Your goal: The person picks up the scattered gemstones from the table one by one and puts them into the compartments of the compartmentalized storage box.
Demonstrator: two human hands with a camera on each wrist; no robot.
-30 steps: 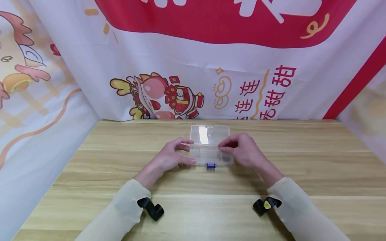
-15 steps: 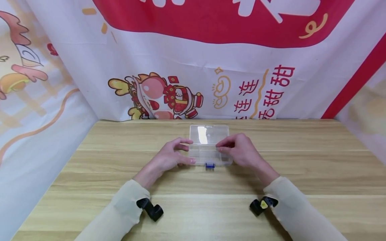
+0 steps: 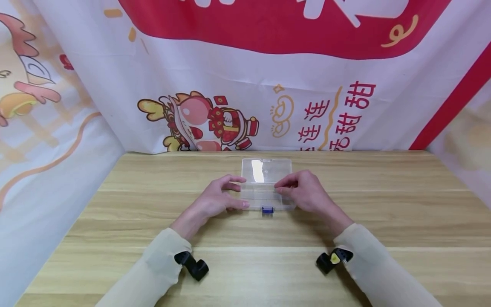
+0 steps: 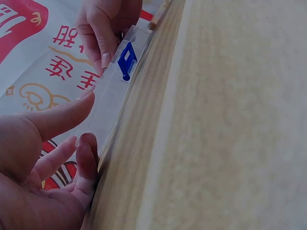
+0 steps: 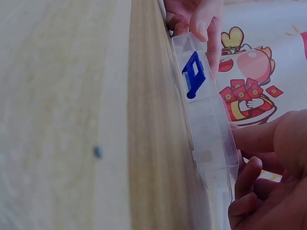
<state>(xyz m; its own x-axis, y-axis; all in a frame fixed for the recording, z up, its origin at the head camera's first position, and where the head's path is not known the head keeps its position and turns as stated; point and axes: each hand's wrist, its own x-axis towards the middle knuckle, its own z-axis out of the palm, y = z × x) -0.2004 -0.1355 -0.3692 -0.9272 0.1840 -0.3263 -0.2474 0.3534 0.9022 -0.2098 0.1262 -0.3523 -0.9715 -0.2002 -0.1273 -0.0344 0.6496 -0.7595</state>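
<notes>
At the far left we see a banner (image 3: 57, 128) with cartoon figures hanging along the side and back of a wooden table (image 3: 134, 221). Moving inward, our left hand (image 3: 216, 198) rests at the left end of a clear plastic box (image 3: 264, 198) that sits near the middle of the table, toward the back edge. The thumb lies along the near left corner and the fingers (image 4: 79, 163) curl around the box's left end, so the hand grips it. The box lies open: its clear lid (image 3: 266, 169) is folded back flat on the table behind the compartments. A blue latch (image 3: 267, 209) hangs at the middle of the front wall, and the wrist views show it hinged down against that wall (image 4: 125, 60). Further right, our right hand (image 3: 307, 194) holds the right end of the box, thumb on the near side and fingers bent over the far edge beside the hinge. Both sleeves are pale cream, each with a black camera mount at the wrist.
</notes>
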